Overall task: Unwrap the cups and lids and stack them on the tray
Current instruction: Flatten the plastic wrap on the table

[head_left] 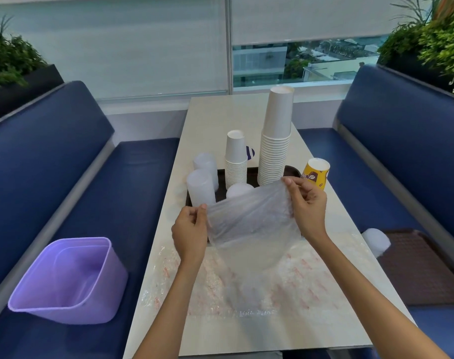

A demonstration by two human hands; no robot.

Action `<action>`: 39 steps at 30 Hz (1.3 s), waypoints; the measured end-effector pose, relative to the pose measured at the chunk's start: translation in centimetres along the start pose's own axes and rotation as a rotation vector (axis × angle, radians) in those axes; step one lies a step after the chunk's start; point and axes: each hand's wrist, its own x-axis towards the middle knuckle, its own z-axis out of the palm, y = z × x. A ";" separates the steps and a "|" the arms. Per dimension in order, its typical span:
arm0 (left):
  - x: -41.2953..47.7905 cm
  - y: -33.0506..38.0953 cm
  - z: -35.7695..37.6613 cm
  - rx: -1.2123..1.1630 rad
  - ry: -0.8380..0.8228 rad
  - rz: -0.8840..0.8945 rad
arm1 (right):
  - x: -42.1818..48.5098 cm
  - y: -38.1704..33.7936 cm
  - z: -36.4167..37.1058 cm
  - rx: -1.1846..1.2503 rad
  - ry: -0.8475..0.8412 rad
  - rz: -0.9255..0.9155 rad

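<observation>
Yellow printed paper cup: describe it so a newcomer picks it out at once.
Find the long white table between the blue benches, then the tallest stack of white paper cups. Just right of that stack, beyond the right hand, stands one upside-down cup: the only yellow one, with brown coffee-bean print.

the tall stack of cups (276,141) and the short stack of cups (235,161) are plain white. the single cup (316,174) is yellow with a brown band of pale coffee beans. the lids (201,189) are frosted and colourless. the plastic bag (249,218) is clear, and the plastic sheet (246,283) is clear with faded red print. the tray (252,176) is dark brown, the table (220,112) cream, the bin (67,278) lilac and the benches (52,156) navy blue.
</observation>
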 end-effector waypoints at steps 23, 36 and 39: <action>2.7 5.1 -0.5 -0.367 -0.626 0.143 | 0.8 1.6 -1.1 -0.215 -0.865 0.518; 4.2 3.9 -3.5 -0.519 -0.632 -0.041 | -1.5 5.7 0.3 0.073 -0.525 1.112; 4.5 3.3 -3.9 -0.523 -0.583 -0.067 | -1.7 5.6 0.4 0.197 -0.448 1.130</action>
